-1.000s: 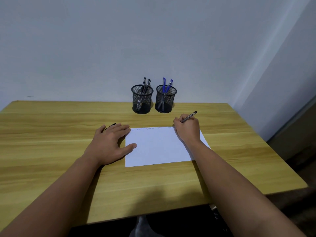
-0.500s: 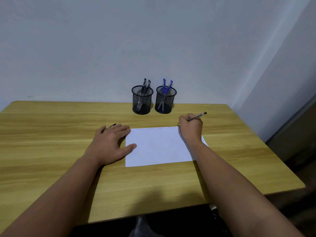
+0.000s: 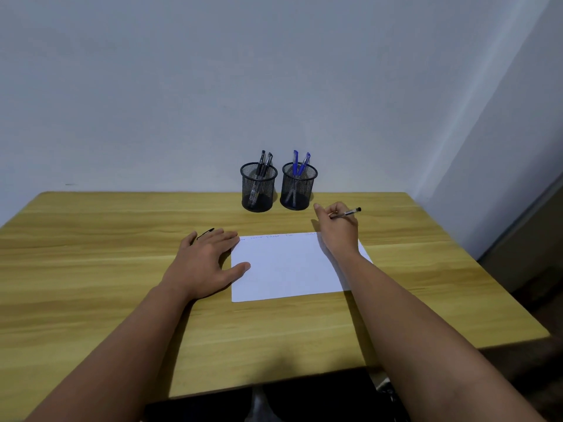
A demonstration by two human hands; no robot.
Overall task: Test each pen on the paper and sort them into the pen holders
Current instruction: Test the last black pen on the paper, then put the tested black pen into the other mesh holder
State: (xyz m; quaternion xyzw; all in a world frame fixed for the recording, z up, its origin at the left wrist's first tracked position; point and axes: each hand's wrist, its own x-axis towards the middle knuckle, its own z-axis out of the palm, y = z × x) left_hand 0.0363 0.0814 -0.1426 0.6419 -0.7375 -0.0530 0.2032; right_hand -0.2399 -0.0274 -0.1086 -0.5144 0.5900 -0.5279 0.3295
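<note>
While the left hand lies spread beside the paper, the right hand pinches a pen.

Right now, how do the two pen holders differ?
The left holder has two black-capped pens; the right holder has two blue-capped pens. The right holder stands nearer the right hand, which grips a pen; the left holder is farther from it. Both are black mesh cups, upright, side by side at the table's back edge.
</note>
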